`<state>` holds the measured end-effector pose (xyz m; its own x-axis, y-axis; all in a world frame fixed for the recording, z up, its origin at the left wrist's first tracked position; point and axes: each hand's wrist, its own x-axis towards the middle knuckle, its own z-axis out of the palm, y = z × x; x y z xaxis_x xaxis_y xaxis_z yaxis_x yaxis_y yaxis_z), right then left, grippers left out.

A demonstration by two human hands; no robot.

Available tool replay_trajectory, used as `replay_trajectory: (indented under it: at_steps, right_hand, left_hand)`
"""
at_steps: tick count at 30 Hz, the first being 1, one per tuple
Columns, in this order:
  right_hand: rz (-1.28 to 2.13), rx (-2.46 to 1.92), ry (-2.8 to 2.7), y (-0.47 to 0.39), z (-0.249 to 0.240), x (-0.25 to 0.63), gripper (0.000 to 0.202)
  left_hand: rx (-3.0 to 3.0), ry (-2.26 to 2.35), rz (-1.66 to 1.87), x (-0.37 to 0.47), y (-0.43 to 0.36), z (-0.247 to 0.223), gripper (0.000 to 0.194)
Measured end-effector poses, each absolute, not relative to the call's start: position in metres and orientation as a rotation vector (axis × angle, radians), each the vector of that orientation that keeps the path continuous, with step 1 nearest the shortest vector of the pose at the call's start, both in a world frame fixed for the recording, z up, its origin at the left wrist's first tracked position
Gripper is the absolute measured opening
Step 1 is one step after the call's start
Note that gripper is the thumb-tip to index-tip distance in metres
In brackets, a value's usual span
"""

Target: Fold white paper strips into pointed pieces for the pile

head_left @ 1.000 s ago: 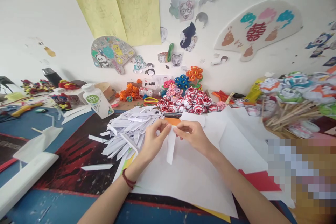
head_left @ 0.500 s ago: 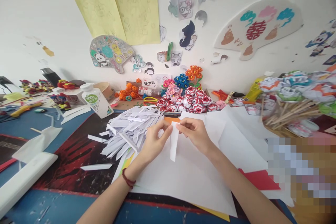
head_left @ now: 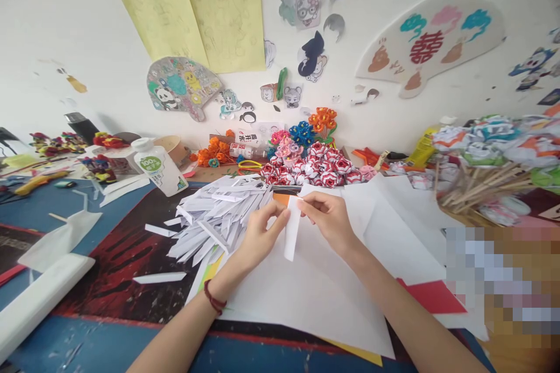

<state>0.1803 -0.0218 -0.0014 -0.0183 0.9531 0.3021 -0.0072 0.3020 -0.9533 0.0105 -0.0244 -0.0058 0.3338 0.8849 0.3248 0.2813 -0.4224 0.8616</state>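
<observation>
Over a large white paper sheet (head_left: pixel 324 291), a narrow folded white paper strip (head_left: pixel 291 236) hangs nearly upright between both hands. My left hand (head_left: pixel 265 227) has thumb and fingers pinched at the strip's upper left edge. On the other side, my right hand (head_left: pixel 328 218) grips its top right corner between thumb and fingers. A big heap of folded white strips (head_left: pixel 214 215) lies just left of my left hand. Two loose strips, one of them a flat strip (head_left: pixel 160 278), rest on the dark mat (head_left: pixel 118 268).
Behind the hands are red-and-white flowers (head_left: pixel 324 166), with a white bottle (head_left: pixel 160 168) at their left. A long white box (head_left: pixel 44 303) lies at the left front. Red paper (head_left: pixel 433 297) and bundled sticks (head_left: pixel 476 186) are on the right.
The strip's lower end has risen slightly and the strip has shifted a little to the right. Both hands have moved slightly with it, still pinching its top.
</observation>
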Motion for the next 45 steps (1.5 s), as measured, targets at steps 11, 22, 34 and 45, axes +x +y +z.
replay_trajectory:
  at_steps: [11,22,34,45]
  right_hand:
    - [0.88,-0.978,-1.347,-0.022,0.004,0.185,0.019]
    - [0.76,-1.027,-1.23,-0.018,0.005,0.192,0.019]
    - [0.746,-1.021,-1.128,-0.013,0.002,0.195,0.02]
    - [1.259,-0.842,-1.331,-0.013,-0.001,0.19,0.038]
  left_hand:
    - [1.987,1.007,0.991,0.013,-0.028,-0.002,0.03]
    - [2.064,0.993,0.933,0.015,-0.031,0.0,0.03]
    - [2.088,1.066,0.931,0.015,-0.031,-0.001,0.034]
    - [1.963,1.197,0.964,0.013,-0.028,-0.008,0.041]
